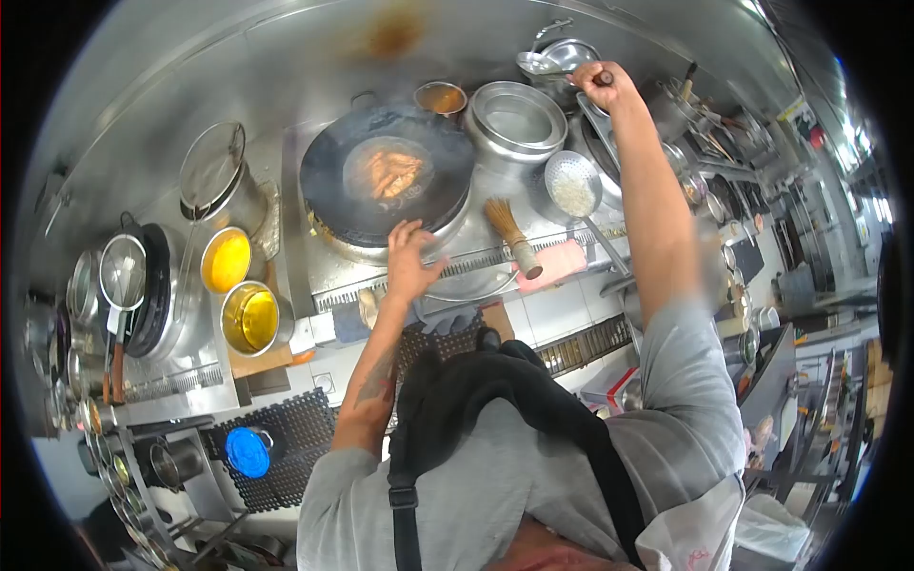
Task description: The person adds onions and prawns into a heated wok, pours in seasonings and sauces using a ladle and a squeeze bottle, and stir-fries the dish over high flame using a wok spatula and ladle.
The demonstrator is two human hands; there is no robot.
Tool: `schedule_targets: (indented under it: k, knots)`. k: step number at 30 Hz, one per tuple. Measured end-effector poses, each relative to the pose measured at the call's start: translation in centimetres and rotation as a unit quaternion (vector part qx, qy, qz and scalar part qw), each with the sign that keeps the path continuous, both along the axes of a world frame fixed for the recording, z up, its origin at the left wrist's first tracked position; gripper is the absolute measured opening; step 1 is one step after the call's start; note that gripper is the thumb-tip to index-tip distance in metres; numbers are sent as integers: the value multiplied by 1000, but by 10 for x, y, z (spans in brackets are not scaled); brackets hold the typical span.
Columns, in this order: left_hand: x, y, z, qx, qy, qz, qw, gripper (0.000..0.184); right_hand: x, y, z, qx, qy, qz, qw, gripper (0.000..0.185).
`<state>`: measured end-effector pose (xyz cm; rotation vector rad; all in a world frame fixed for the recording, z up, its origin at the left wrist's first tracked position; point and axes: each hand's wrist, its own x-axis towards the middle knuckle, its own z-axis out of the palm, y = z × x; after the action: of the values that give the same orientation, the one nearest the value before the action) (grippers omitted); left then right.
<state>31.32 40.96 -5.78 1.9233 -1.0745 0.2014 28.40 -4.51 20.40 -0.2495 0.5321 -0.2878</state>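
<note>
Head view: 2 bare hands reach forward over a steel cooking tabletop [481, 195], well apart from each other.
Left arm: the forearm [377, 366] runs forward from the grey sleeve to the near side of the wok [333, 195], the elbow low beside the body.
Left hand: the left hand [411, 271] is empty, palm down, fingers spread and thumb held out to the right, fingertips at the wok's near edge; whether they touch it I cannot tell.
Right arm: stretched far forward and to the right, nearly straight.
Right hand: the right hand [598, 91] is closed in a fist around the handle of a ladle [535, 64], the brown handle end facing the camera.
Ladle: its bowl lies left of the fist, by a metal basin [577, 51] below a tap [552, 29]; contact with the basin is unclear.
Wok food: browned pieces [393, 174] sit in the wok's middle, beyond the left hand's fingertips and well to the left of the right hand.
Between the arms: a brush [509, 228] with its handle end over a pink cloth [562, 262], a skimmer [564, 169] bearing white grains, and a wide pot [497, 150] beyond them.
</note>
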Motion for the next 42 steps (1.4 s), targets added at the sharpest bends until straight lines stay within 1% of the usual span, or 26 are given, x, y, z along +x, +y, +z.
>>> schedule_targets:
  k: [1, 3, 4, 7, 8, 9, 11, 15, 17, 18, 19, 20, 21, 23, 25, 27, 29, 30, 32, 33, 35, 37, 38, 39, 40, 42]
  knots:
    - [5, -4, 4, 1, -2, -9, 1000, 32, -1, 5, 3, -16, 17, 6, 1000, 49]
    - [16, -14, 13, -8, 257, 69, 964, 22, -4, 17, 7, -18, 16, 21, 999, 54]
    - [26, -21, 4, -48, 177, 54, 982, 13, -6, 24, 6, -16, 16, 17, 1000, 54]
    - [25, -22, -14, -32, 119, 84, 989, 14, -14, 28, -3, -15, 14, 9, 1000, 58]
    - [24, -20, -8, -10, 167, 86, 982, 19, -15, 25, -8, -21, 5, -1, 1000, 59]
    - [23, -18, -6, -6, 167, 80, 983, 19, -16, 23, -13, -29, -5, -8, 1000, 61]
    - [25, -13, 5, 3, 47, 130, 990, 27, -20, 29, -13, -11, -32, -3, 999, 63]
    - [14, -4, 16, 5, 26, 143, 989, 35, -26, 28, -34, 20, -33, 8, 999, 68]
    - [9, -4, 13, 26, 52, 122, 991, 35, -26, 35, -42, 38, 11, 2, 999, 49]
    - [7, -4, 12, 46, 80, 101, 991, 35, -27, 39, -45, 65, -4, 29, 997, 13]
    - [6, -4, 14, 46, 76, 101, 991, 35, -25, 37, -52, 65, -7, 30, 997, 13]
    - [4, -4, 16, 61, 68, 101, 991, 34, -22, 35, -59, 36, 6, 37, 999, 3]
    - [3, -4, 17, 77, 61, 100, 990, 33, -20, 32, -65, 7, 21, 45, 999, 12]
    - [4, -5, 19, 80, 42, 107, 990, 33, -26, 37, -69, 8, 24, 75, 997, 14]
    - [14, -7, 16, 83, 41, 80, 992, 33, -36, 51, -74, -204, 71, 137, 967, 15]
    - [21, -14, 14, 90, 15, 83, 992, 32, -54, 76, -66, -283, 95, 149, 943, 13]
    - [25, -24, 10, 43, 96, 20, 994, 29, -67, 88, -64, -257, 81, 151, 951, 11]
    - [24, -29, 10, 50, 95, 26, 994, 29, -70, 95, -64, -251, 78, 157, 952, 11]
    - [22, -40, 12, 90, 77, 66, 991, 22, -78, 106, -66, -147, 35, 173, 973, 8]
    - [23, -40, 9, 96, 74, 66, 990, 22, -81, 110, -77, -140, 31, 172, 975, 8]
    - [26, -44, 2, 77, 48, 83, 992, 16, -79, 117, -103, -259, 35, 248, 933, 8]
    - [26, -49, 2, 65, 18, 94, 993, 11, -85, 130, -124, -454, 161, 264, 835, 18]
    - [27, -49, -2, 58, 45, 97, 993, 9, -89, 140, -134, -606, 213, 272, 717, 24]
    - [27, -50, -5, 49, 72, 102, 991, 8, -95, 144, -145, -735, 255, 269, 568, 31]
    - [25, -52, -4, 53, 42, 102, 992, 8, -104, 143, -164, -732, 254, 273, 569, 31]
    - [23, -50, -1, 54, 50, 95, 993, 12, -123, 126, -205, -834, 194, 95, 507, 38]
